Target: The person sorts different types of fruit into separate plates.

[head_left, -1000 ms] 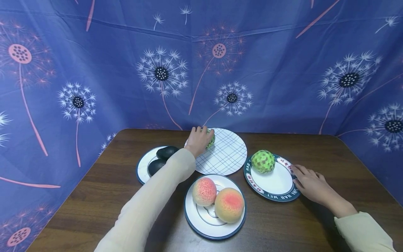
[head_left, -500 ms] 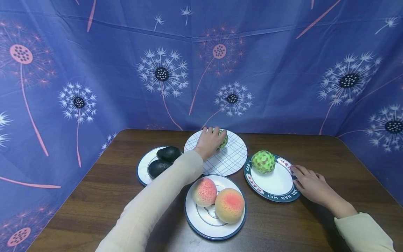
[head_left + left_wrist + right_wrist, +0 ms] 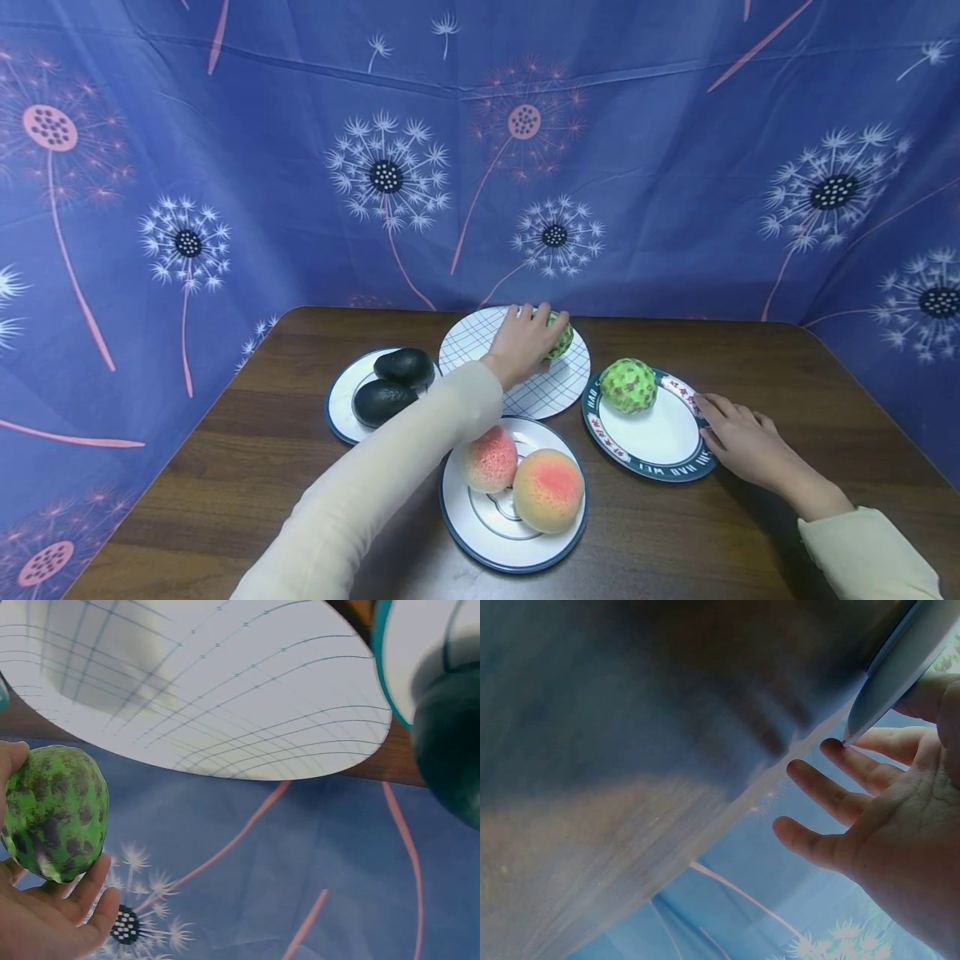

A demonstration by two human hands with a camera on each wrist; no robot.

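My left hand (image 3: 522, 343) holds a green, knobbly custard apple (image 3: 559, 336) above the right part of a white plate with a blue grid (image 3: 480, 333). In the left wrist view, the fingers curve round this custard apple (image 3: 58, 814), which shows dark patches. My right hand (image 3: 753, 446) rests at the right rim of a green-rimmed plate (image 3: 652, 472); the right wrist view shows its fingers loosely spread by the plate edge (image 3: 889, 679). A second custard apple (image 3: 628, 385) sits at that plate's back left.
Two peaches, one pinker (image 3: 491, 460) and one larger (image 3: 548, 491), lie on a blue-rimmed plate (image 3: 498, 557) at front centre. Two dark avocados (image 3: 382, 402) lie on a plate (image 3: 341, 408) to the left, partly behind my left sleeve. A blue dandelion cloth (image 3: 637, 208) hangs behind the table.
My left hand has moved right across the gridded plate with the custard apple in its fingers. The avocados show more fully. My right hand has stayed at the plate rim.
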